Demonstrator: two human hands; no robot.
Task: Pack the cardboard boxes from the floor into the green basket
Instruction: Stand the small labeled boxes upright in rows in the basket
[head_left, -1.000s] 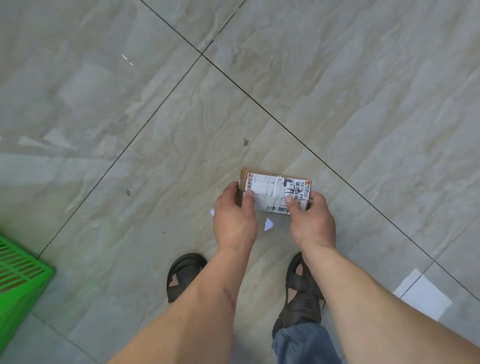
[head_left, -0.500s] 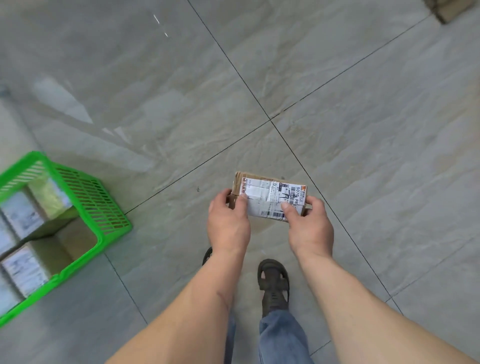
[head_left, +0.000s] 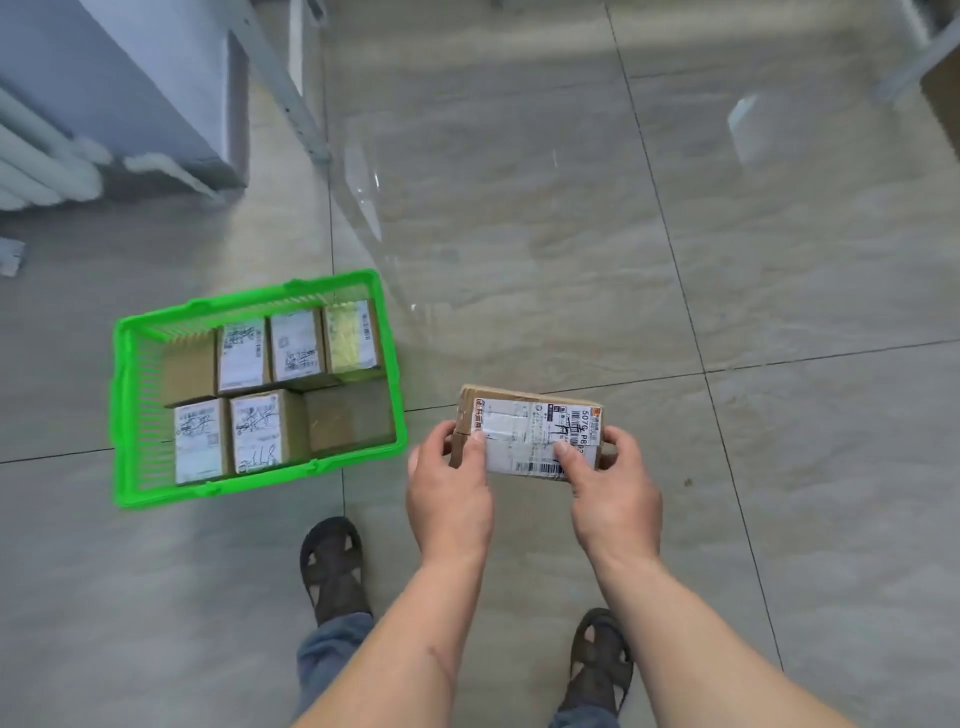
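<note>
Grey marbled floor tiles (head_left: 545, 234), crossed by thin dark grout lines, fill the view from a head-worn camera as a person stands holding a small cardboard box (head_left: 530, 428) in front of them with both hands. The left hand (head_left: 449, 488) grips the box's left end, thumb curled onto the white shipping label and fingers wrapped behind the cardboard; the right hand (head_left: 615, 493) grips the right end the same way, thumb pressed on the label near a barcode. The box is held off the floor, label up, to the right of a green basket (head_left: 122, 415) and apart from it. The basket sits on the tiles at left and holds seven cardboard boxes in two rows: four in the far row (head_left: 291, 345) and three in the near row (head_left: 257, 434), most showing white printed labels, two showing plain brown cardboard. Both bare forearms reach in from the bottom edge, above dark sandals (head_left: 332, 569) and blue jean cuffs. At top left stand a grey cabinet (head_left: 156, 88) and the pale ribs of a radiator (head_left: 31, 161), blurred; a slanted metal post (head_left: 291, 88) stands beside them.
</note>
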